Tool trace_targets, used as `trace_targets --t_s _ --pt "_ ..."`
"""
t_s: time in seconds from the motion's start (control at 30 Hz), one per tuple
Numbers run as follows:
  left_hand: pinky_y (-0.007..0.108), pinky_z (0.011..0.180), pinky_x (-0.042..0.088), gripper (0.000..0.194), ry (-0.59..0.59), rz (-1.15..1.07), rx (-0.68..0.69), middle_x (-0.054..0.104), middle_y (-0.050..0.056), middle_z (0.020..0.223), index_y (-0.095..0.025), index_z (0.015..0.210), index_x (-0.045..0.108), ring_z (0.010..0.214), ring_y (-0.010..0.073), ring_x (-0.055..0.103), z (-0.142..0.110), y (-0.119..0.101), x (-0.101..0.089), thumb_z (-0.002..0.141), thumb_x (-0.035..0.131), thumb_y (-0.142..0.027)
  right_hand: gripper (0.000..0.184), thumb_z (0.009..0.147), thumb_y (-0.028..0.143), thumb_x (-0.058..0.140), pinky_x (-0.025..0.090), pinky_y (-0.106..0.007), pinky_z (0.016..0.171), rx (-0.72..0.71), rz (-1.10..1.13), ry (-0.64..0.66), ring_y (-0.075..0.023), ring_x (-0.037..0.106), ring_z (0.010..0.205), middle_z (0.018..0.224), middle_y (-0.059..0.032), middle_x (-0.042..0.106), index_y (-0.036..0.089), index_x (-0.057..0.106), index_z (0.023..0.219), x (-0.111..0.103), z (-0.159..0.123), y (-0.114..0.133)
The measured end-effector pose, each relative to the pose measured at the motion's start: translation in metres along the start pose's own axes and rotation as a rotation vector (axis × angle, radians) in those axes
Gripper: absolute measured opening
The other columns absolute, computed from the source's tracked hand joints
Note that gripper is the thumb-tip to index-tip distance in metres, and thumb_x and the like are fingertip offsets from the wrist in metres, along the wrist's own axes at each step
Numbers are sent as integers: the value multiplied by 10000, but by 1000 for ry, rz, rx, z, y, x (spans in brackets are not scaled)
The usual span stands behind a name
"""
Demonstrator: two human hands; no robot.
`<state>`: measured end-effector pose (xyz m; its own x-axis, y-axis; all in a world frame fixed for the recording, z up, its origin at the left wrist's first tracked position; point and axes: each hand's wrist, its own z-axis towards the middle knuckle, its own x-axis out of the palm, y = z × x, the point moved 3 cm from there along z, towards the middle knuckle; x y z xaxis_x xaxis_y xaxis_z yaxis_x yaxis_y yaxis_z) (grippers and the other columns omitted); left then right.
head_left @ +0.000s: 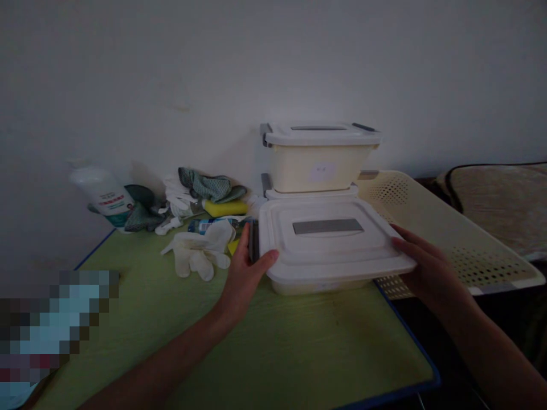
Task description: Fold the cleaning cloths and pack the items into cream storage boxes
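A cream storage box with a white lid and a grey strip on top is at the table's right side. My left hand grips its left side, thumb on the lid's edge and fingers by the grey latch. On the opposite side my right hand holds the lid's rim, its lower fingers hidden beneath. Just behind stands a second lidded box with a small label, stacked on another white lid. Whether the front box is lifted off the table I cannot tell.
Left of the boxes lie white gloves, a yellow sponge, grey-green cloths and a white bottle. A cream perforated basket sits to the right, beside a cushion. The green table has a blue edge.
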<state>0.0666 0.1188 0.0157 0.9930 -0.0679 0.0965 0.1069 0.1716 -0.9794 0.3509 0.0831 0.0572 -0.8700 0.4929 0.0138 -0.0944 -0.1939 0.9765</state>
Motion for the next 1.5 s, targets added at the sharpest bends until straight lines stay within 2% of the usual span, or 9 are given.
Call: trace_targets --t_s 0.1,0.27,0.43,0.6,0.77,0.9,1.07,1.23,1.5 --pt "437 997 421 680 2 -18 -6 390 79 1416 -247 1384 284 1237 262 450 0 -4 0 776 585 -290 316 517 291 748 474 -216 414 96 41 -8 -133 589 524 799 -30 701 220 697 821 -1 -1 -2" --pt "414 1039 375 765 9 -25 39 316 79 1455 -226 1391 269 1292 253 375 1 -12 -1 721 629 -309 384 497 298 761 468 -215 444 113 73 -61 -138 598 608 894 -22 695 236 697 871 -3 0 -5" --pt "391 1074 320 780 24 -22 82 232 61 1490 -237 1390 259 1343 241 268 1 -13 -1 710 633 -311 395 460 282 778 409 -196 411 168 86 -74 -114 553 566 819 -1 683 240 705 846 -1 -3 -1" --pt "388 1104 243 773 27 -36 82 158 46 1512 -245 1405 199 1373 213 165 0 -11 1 739 589 -285 400 465 297 773 409 -217 442 161 48 -74 -125 556 583 818 2 686 248 704 856 1 -4 2" --pt "396 1110 209 849 38 -112 45 115 64 1520 -223 1412 149 1383 211 115 0 -19 4 696 604 -235 444 505 342 756 462 -272 547 103 -23 -56 -186 605 730 952 -18 689 254 697 936 -4 -1 -4" --pt "383 1117 173 917 20 -193 -46 65 78 1525 -195 1417 114 1389 197 102 -2 -31 7 657 625 -177 497 552 361 747 484 -274 646 93 -73 -29 -196 611 863 1048 -6 673 283 671 1037 -11 0 -10" --pt "366 1095 243 1022 -5 -302 -111 71 71 1525 -217 1427 10 1383 187 152 -4 -39 10 628 641 -119 497 571 359 747 484 -287 761 86 -86 11 -189 611 917 1074 8 675 309 663 1058 -13 2 -9" --pt "385 1087 259 1041 13 -313 -99 77 48 1526 -289 1422 -23 1381 201 160 -3 -37 10 638 640 -120 543 581 382 743 485 -365 832 67 -141 37 -226 615 942 1119 -26 659 289 642 1106 -16 6 -12" --pt "368 1112 176 1043 77 -311 49 157 65 1511 -291 1416 -44 1382 157 129 0 -34 8 650 641 -115 546 630 398 693 364 -475 1002 12 -279 30 -286 551 1106 1195 -47 616 253 618 1151 -14 5 -5"
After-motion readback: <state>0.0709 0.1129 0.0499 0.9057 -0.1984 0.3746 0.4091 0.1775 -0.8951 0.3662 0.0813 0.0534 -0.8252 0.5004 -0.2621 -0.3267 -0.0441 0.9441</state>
